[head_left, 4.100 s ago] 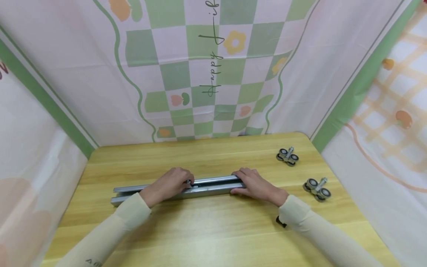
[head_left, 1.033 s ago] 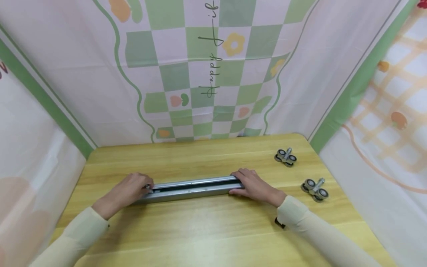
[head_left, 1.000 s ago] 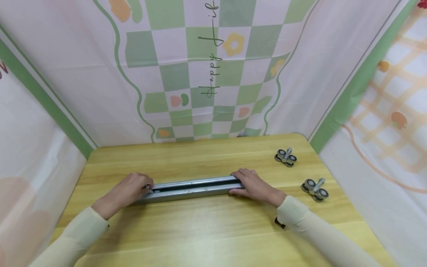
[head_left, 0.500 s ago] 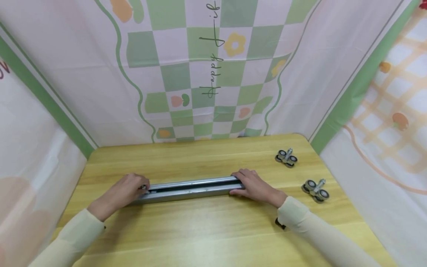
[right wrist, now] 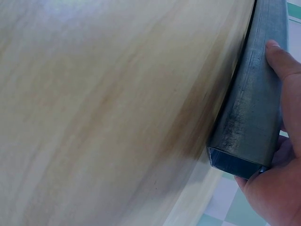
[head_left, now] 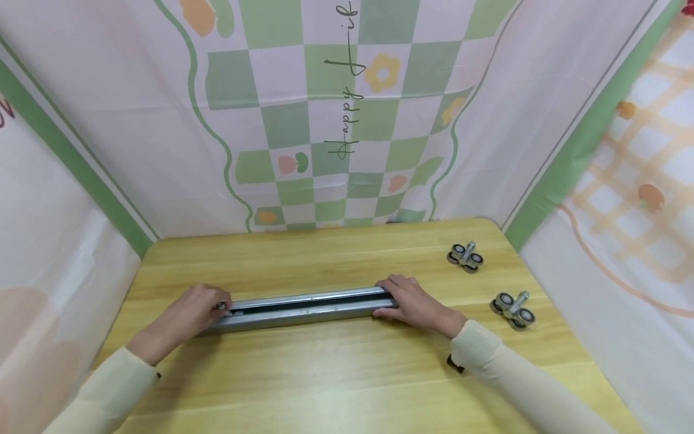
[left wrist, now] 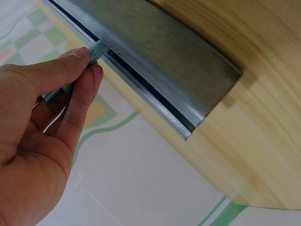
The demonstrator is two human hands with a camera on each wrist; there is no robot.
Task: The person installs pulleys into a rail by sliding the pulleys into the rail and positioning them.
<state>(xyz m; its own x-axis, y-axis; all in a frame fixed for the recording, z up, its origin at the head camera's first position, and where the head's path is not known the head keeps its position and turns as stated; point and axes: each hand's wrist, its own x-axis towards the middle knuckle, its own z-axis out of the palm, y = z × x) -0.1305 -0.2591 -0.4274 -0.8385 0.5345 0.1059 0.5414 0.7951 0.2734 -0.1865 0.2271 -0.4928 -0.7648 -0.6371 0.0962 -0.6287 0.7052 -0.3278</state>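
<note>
A galvanized steel channel track [head_left: 325, 311] lies across the wooden table with its slot facing up. Out of that slot sticks a threaded bolt [left wrist: 99, 51], pinched between the thumb and fingers of my left hand [head_left: 187, 316] toward the track's left end. Whatever the bolt is fixed to inside the track is hidden. At the right end my right hand [head_left: 414, 306] grips the track, with the thumb on the near side and the fingers over the far side. The right wrist view shows the track's hollow end [right wrist: 235, 161] beside this hand.
Two roller trolleys [head_left: 465, 258], each with several wheels and a bolt, rest on the right side of the wooden table [head_left: 325, 380]; the nearer trolley [head_left: 512, 310] is close to the right edge. A patterned cloth [head_left: 331, 120] hangs behind the table, with more cloth at both sides.
My left hand has slid leftward along the track with the bolt, from near the middle to close to the left end. My right hand keeps its grip, and the track stays in place.
</note>
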